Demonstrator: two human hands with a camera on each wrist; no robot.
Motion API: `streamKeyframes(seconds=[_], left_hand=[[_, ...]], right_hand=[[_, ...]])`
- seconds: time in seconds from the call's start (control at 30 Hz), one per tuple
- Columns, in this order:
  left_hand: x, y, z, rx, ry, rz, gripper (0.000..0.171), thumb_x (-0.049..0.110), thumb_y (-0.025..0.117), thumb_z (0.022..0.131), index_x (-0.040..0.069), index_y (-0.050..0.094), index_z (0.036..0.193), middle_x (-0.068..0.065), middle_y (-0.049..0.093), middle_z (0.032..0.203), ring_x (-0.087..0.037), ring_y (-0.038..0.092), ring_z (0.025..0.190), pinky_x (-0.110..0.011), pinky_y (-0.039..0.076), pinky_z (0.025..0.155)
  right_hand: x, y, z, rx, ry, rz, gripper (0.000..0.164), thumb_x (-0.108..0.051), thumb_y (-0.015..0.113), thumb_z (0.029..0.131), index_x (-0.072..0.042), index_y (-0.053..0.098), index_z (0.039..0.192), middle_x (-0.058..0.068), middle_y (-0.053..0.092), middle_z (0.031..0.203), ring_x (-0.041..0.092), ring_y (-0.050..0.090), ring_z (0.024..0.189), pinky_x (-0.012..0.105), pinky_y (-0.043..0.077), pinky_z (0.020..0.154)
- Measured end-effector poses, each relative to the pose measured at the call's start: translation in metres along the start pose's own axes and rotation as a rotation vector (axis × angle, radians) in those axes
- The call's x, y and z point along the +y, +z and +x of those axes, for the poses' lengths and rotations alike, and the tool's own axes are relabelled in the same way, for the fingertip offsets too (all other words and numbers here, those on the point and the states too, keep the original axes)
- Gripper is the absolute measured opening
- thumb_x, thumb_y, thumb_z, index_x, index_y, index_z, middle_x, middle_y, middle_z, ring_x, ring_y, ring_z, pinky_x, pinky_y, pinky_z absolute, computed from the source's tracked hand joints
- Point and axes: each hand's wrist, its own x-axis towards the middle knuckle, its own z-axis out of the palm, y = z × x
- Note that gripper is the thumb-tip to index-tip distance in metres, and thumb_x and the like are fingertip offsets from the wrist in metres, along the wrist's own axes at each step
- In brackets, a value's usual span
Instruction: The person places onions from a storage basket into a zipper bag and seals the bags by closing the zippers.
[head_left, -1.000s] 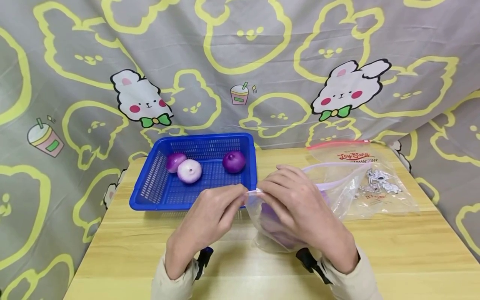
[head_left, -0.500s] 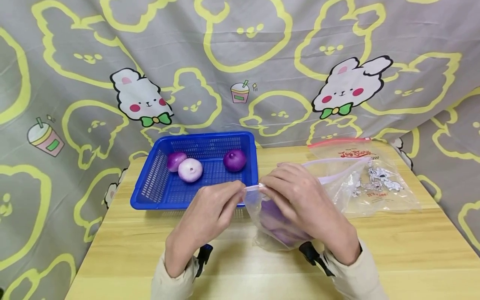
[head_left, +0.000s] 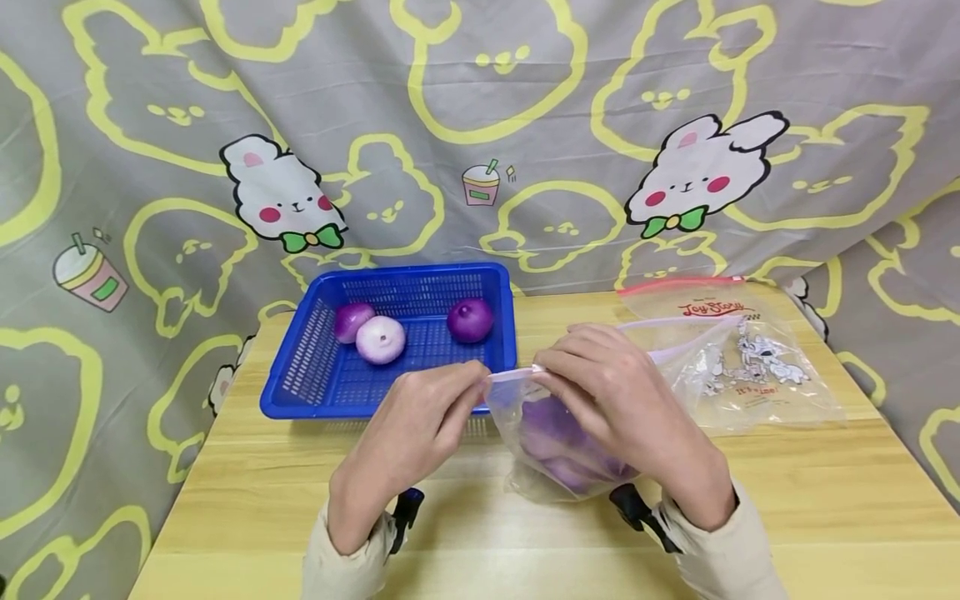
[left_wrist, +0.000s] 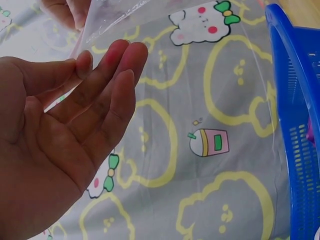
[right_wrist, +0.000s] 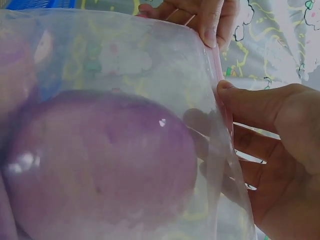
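Note:
A clear zip bag (head_left: 504, 417) with a pale lilac zip strip stands on the table, purple onions (head_left: 564, 450) inside it. My left hand (head_left: 420, 421) pinches the strip's left end between thumb and index finger, its other fingers fairly straight in the left wrist view. Farther right along the strip, my right hand (head_left: 626, 396) pinches it by a small white slider (head_left: 536, 368). Right of that hand, the bag's mouth gapes. The right wrist view shows a large onion (right_wrist: 105, 160) through the plastic, with the right thumb and fingers on either side of the strip.
A blue plastic basket (head_left: 315, 411) stands at the back left, holding a purple onion (head_left: 470, 320), a paler onion (head_left: 380, 341) and another purple onion (head_left: 352, 322). A second clear bag (head_left: 795, 408) with a red zip lies flat at the right. A patterned cloth (head_left: 555, 100) hangs behind the table.
My right hand has slid right along the zip strip with the slider, lengthening the pressed-together stretch between the hands. My left hand stays at the strip's end.

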Motion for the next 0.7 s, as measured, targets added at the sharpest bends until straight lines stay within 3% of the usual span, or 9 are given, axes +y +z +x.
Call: streamKeyframes(seconds=[0.43,0.7], left_hand=[[0.0009,0.0001,0.0005,-0.009,0.001,0.010,0.019,0.015,0.053,0.104,0.016,0.058,0.085,0.010,0.044,0.069,-0.003,0.042,0.059,-0.019,0.036,0.051],[0.0002,0.0007,0.0003,-0.005,-0.009,0.018,0.021,0.016,0.052,0.104,0.015,0.057,0.084,0.010,0.045,0.068,-0.003,0.041,0.058,-0.019,0.035,0.049]], right_hand=[[0.0048,-0.0032,-0.0090,0.029,-0.009,-0.014,0.017,-0.020,0.063,0.097,-0.008,0.075,0.099,0.002,0.073,0.099,0.022,0.066,0.101,0.041,0.042,0.106],[0.0065,-0.0070,-0.0079,-0.005,0.001,-0.019,0.018,-0.021,0.062,0.099,-0.008,0.074,0.100,0.001,0.072,0.099,0.022,0.063,0.101,0.038,0.043,0.103]])
